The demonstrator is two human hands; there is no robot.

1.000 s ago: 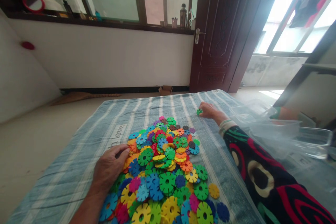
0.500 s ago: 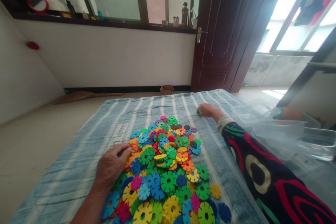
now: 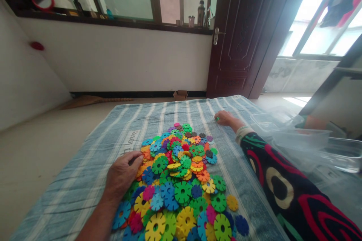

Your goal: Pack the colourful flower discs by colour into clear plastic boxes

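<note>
A heap of colourful plastic snowflake discs (image 3: 181, 180) lies on a blue striped cloth (image 3: 93, 165). My left hand (image 3: 123, 175) rests on the heap's left edge with its fingers curled over some discs. My right hand (image 3: 224, 118) is stretched out to the far right of the cloth, beyond the heap. Its fingers are closed on a small green disc (image 3: 217, 119), which is mostly hidden under the hand. My right sleeve (image 3: 283, 184) is dark with red, green and yellow patterns.
Clear plastic containers (image 3: 299, 139) stand at the right edge of the cloth. A dark wooden door (image 3: 240, 34) is behind, with a windowsill holding bottles and cups (image 3: 198, 17). A small cardboard box (image 3: 181, 94) and a broom (image 3: 93, 101) lie on the floor by the wall.
My right hand has closed further over the small green disc, hiding more of it. My left hand has stayed on the heap's edge. The view has shifted slightly.
</note>
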